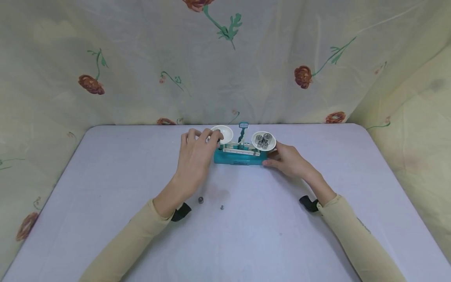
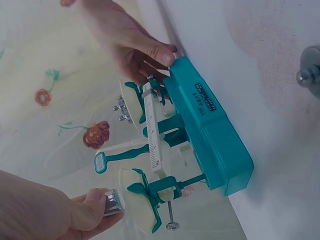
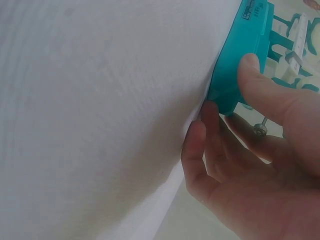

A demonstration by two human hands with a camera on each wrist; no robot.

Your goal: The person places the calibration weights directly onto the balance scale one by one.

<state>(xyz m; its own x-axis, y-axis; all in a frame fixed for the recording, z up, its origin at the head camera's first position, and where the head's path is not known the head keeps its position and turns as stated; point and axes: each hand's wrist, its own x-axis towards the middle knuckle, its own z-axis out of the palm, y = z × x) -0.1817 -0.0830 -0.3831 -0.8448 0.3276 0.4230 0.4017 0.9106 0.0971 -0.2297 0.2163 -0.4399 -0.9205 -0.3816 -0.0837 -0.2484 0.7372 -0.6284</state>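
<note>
A teal balance scale (image 1: 237,158) stands on the table near the far edge. My left hand (image 1: 197,154) is at its left white pan (image 1: 226,133). Thumb and fingers pinch a shiny metal weight (image 2: 114,202), held right beside the pan's face in the left wrist view. Several silver knobbed weights (image 1: 263,140) sit on the right pan (image 1: 254,145). My right hand (image 1: 289,159) grips the right end of the base. In the right wrist view the thumb (image 3: 250,65) presses the base's side, with the fingers bent around its end.
On the tabletop in front of the scale lie a knobbed weight (image 1: 201,200) and a smaller one (image 1: 222,207). Flower-patterned cloth (image 1: 260,86) hangs behind the table. Black straps (image 1: 181,212) show at both wrists.
</note>
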